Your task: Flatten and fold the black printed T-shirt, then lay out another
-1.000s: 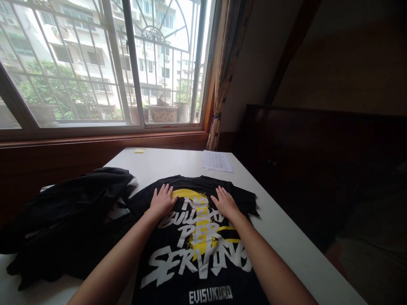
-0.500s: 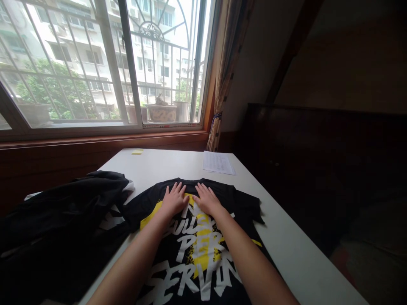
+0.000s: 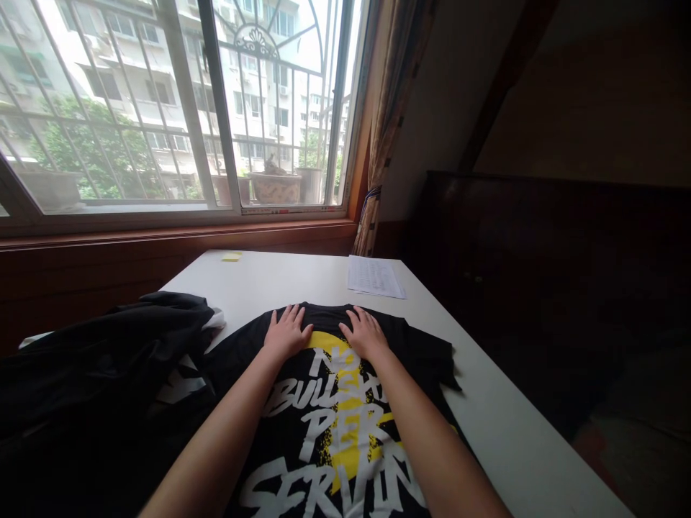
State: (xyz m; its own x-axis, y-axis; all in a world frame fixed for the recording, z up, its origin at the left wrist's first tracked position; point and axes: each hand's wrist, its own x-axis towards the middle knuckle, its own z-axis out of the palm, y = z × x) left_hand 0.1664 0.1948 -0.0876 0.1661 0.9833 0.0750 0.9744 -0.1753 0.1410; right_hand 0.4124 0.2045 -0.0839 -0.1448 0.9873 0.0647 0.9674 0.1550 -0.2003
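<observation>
A black T-shirt [image 3: 324, 432] with white lettering and a yellow print lies spread out on the white table [image 3: 281, 277], its collar toward the window. My left hand [image 3: 287, 333] rests flat on its upper left part, close to the collar, fingers spread. Over on the upper right part, my right hand [image 3: 366, 333] also lies flat with its fingers apart. Neither hand grips the cloth. Printed letters show between my forearms, and the forearms cover parts of the shirt's sides. The shirt's lower hem is out of view.
A heap of dark clothes [image 3: 108, 360] lies at the left, touching the shirt's left sleeve. Sheets of paper [image 3: 376, 277] lie near the table's far right corner, and a yellow note [image 3: 232, 256] near the far left one. A barred window [image 3: 281, 144] and tied curtain [image 3: 368, 216] stand behind.
My hands have slid apart across the shirt, the left one to the left and the right one to the right. More of the lettering shows between them.
</observation>
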